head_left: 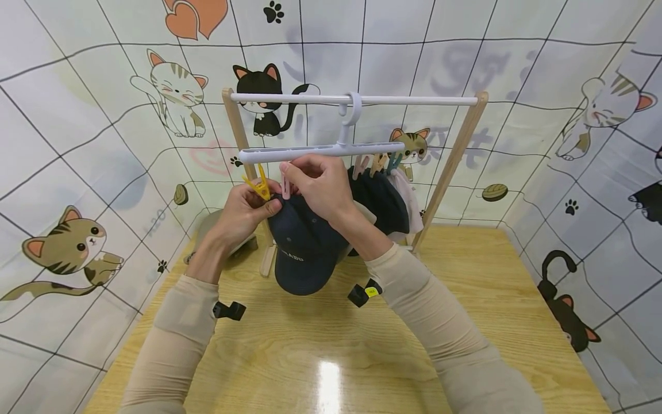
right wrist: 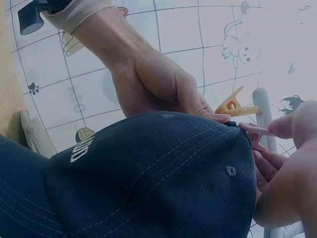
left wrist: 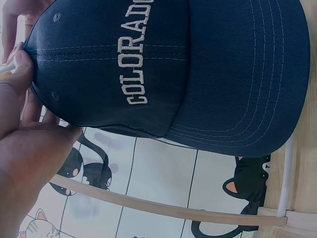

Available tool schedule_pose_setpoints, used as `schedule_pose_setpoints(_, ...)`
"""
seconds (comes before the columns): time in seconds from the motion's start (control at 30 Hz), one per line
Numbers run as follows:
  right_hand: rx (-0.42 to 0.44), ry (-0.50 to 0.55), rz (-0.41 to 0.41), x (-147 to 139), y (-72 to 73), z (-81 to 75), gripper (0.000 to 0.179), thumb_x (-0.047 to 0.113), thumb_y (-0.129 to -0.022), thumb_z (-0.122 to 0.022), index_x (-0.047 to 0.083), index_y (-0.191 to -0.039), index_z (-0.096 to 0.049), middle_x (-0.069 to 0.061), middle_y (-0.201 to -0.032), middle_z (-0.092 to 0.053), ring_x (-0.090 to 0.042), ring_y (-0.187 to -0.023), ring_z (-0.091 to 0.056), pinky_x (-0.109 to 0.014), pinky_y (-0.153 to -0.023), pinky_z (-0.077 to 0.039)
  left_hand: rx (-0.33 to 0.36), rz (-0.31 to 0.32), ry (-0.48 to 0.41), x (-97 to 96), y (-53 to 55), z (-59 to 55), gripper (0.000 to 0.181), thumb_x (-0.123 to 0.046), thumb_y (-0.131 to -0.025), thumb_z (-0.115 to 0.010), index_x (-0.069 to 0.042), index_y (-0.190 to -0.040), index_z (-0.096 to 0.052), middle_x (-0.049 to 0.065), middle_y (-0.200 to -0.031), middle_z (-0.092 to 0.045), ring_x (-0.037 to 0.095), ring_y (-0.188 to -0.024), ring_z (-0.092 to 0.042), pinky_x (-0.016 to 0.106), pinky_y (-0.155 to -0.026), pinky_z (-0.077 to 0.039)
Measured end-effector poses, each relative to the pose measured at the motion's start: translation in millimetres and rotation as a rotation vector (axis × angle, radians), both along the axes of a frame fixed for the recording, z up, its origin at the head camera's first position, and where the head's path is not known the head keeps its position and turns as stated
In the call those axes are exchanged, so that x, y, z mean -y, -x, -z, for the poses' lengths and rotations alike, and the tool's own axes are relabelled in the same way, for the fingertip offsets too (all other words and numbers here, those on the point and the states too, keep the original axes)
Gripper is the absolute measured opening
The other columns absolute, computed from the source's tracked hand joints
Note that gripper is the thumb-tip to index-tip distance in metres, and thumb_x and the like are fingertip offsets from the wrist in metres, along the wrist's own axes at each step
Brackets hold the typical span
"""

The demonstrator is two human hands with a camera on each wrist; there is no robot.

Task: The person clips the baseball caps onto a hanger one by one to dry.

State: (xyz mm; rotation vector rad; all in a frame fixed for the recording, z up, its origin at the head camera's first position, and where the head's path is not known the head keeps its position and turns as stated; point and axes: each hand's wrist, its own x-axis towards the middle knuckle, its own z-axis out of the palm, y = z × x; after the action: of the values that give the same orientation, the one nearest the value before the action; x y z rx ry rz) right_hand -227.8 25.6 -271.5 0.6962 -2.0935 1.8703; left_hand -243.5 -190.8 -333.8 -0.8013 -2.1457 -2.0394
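A navy baseball cap (head_left: 305, 247) with pale lettering hangs crown up beneath a light-coloured hanger (head_left: 315, 152), its brim pointing down. My left hand (head_left: 242, 210) pinches the top of the crown between thumb and fingers. Beside those fingers a yellow clothespin (head_left: 261, 187) dangles from the hanger's left end. With thumb and fingers, my right hand (head_left: 326, 187) pinches a pink clothespin (head_left: 286, 187) at the cap's top. In the right wrist view this pink clothespin (right wrist: 255, 130) meets the gathered fabric at the crown, and the left fingertips lie just across from it.
The hanger hooks over a white rod (head_left: 414, 100) on a wooden stand (head_left: 452, 161). Further right along it, several clothespins (head_left: 379, 164) hold dark caps (head_left: 383, 198) and a pale one. A greyish cap (head_left: 209, 227) lies on the wooden table (head_left: 289, 351) behind my left wrist.
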Motion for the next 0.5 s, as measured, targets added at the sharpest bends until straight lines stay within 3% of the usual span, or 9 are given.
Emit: schedule_pose_setpoints(0.5, -0.02, -0.018, 0.01, -0.2, 0.8, 0.3, 0.021, 0.018, -0.108, -0.077, -0.002, -0.112, -0.084, -0.018, -0.099, -0.081, -0.018, -0.083, -0.075, -0.026, -0.079, -0.063, -0.003, -0.021, 0.008, -0.2, -1.7, 0.7, 0.018, -0.003, -0.105, -0.077, -0.018, -0.116, -0.075, -0.009, -0.107, -0.079, 0.006, -0.104, -0.073, 0.021, -0.086, -0.058)
